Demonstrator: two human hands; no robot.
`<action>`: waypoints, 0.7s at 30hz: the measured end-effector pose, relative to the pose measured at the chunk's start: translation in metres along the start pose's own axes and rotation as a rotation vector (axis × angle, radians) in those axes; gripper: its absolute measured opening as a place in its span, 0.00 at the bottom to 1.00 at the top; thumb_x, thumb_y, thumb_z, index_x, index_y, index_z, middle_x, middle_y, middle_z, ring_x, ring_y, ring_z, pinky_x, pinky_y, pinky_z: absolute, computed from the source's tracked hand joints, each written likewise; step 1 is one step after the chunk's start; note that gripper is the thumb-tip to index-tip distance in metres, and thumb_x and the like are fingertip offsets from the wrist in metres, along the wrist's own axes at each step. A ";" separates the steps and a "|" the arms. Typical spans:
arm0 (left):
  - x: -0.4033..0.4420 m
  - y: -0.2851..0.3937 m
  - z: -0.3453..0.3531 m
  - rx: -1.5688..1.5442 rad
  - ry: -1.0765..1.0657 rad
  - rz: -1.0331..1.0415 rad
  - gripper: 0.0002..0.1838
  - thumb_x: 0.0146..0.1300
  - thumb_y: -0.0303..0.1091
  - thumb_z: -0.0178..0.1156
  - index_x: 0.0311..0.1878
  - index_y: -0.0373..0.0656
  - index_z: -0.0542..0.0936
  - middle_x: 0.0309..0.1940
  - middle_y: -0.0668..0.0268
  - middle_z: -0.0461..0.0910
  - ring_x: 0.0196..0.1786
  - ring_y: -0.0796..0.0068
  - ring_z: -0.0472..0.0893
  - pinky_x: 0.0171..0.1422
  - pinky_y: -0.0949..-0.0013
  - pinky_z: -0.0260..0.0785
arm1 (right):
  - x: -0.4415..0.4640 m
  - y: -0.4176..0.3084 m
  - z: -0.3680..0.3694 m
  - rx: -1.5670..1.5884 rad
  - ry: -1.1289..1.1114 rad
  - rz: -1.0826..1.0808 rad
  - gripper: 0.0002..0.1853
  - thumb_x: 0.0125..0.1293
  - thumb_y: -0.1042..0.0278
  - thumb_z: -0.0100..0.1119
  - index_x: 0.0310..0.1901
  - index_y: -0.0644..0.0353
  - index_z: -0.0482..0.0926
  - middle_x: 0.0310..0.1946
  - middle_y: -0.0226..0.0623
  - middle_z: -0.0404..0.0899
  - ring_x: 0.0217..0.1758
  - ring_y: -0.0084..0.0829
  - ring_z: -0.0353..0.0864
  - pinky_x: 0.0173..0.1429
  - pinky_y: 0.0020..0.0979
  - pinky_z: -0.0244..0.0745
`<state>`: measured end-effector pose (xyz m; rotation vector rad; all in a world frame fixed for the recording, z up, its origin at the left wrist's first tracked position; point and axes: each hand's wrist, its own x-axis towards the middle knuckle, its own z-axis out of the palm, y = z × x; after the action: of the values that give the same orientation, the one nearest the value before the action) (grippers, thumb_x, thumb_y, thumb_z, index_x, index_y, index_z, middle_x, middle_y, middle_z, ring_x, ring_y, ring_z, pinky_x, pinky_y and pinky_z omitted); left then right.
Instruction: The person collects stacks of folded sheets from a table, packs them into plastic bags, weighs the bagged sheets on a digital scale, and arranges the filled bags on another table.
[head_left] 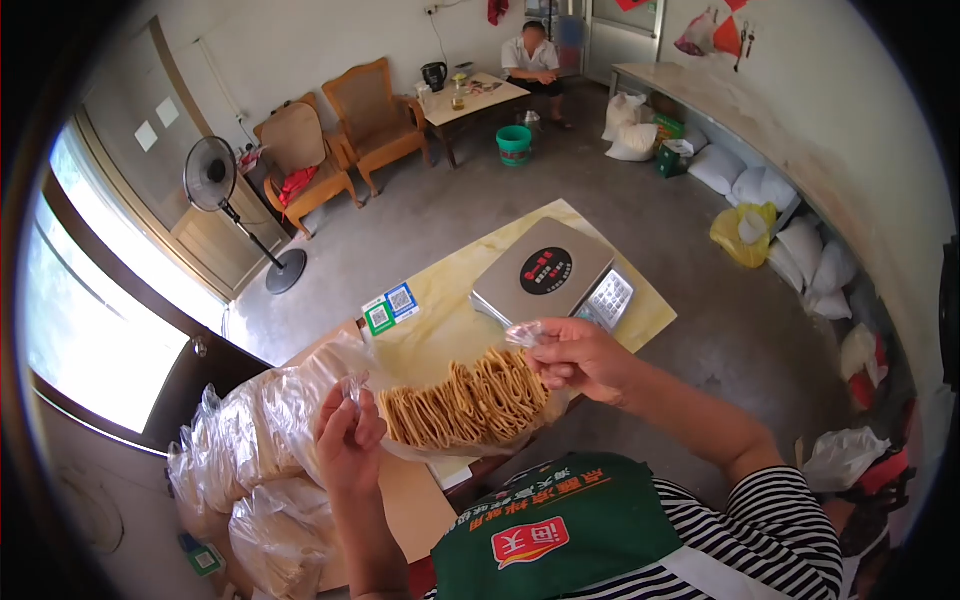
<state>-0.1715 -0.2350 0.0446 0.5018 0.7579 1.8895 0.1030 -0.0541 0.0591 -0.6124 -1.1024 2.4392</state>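
Between my hands hangs a clear plastic bag of folded noodle-like strips (465, 405), yellow-brown and stacked in a row. My left hand (350, 430) pinches one gathered end of the bag's plastic, at the left of the strips. At the other end, my right hand (585, 358) grips a second gathered piece of the plastic, a little higher. Just beyond my right hand, a flat steel digital scale (515, 265) rests on the yellow marbled tabletop (430, 335). Nothing lies on its plate.
Several filled clear plastic bags (265, 425) are piled at the left. Two QR-code cards (390, 308) lie at the table's edge. A standing fan (285, 270), wooden chairs (370, 110) and a green bucket (514, 150) stand beyond. A seated person (532, 60) is at the back; white sacks (720, 168) line the right wall.
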 end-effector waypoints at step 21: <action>-0.060 -0.007 -0.025 0.133 0.291 0.038 0.10 0.68 0.27 0.50 0.50 0.42 0.75 0.32 0.60 0.79 0.24 0.78 0.70 0.26 0.76 0.64 | -0.007 -0.008 -0.094 -0.015 -0.118 0.113 0.08 0.71 0.69 0.47 0.45 0.65 0.72 0.36 0.45 0.80 0.35 0.33 0.82 0.44 0.31 0.79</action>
<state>-0.1582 -0.2944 0.0215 0.3278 1.0769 1.9797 0.1605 0.0032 0.0108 -0.5557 -1.1621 2.5953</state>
